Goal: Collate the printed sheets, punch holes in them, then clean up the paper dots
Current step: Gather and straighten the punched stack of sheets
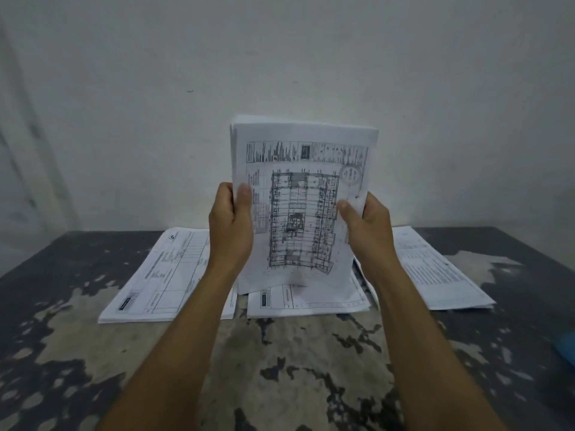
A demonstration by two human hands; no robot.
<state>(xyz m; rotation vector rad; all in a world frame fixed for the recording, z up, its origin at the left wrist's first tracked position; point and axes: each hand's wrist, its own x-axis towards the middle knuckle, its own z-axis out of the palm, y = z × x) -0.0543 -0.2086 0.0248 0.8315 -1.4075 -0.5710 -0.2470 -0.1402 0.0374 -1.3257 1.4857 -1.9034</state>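
Bench [93, 353]: dark top with worn pale patches, running up to a plain wall at its far edge.
Left pile [165, 275]: printed forms lying flat near the far edge, left of centre, angled.
Right pile [435, 269]: more printed sheets flat toward the far right, partly hidden by the right forearm.
Middle pile [308, 301]: sheets flat just below the raised bundle, between the other two piles.
Held stack [298, 213]: a thick bundle of printed sheets, floor plan facing the camera, upright above the middle of the bench; its bottom edge looks clear of the middle pile, though contact cannot be ruled out.
Left hand [231, 225]: grips the stack's left edge, thumb on the front sheet, fingers behind.
Right hand [367, 225]: grips the right edge the same way.
Blue object [566, 346]: at the right edge of the bench, cut off, not identifiable.
Step in hand: likely squaring the collated sheets before punching.
Doing it well: loosen both grips a little, tap the bottom edge on bare bench rather than on a pile, then turn and tap a long side so every edge lines up.
Risk: loose sheets may slide or fan.
Punch: not in view.
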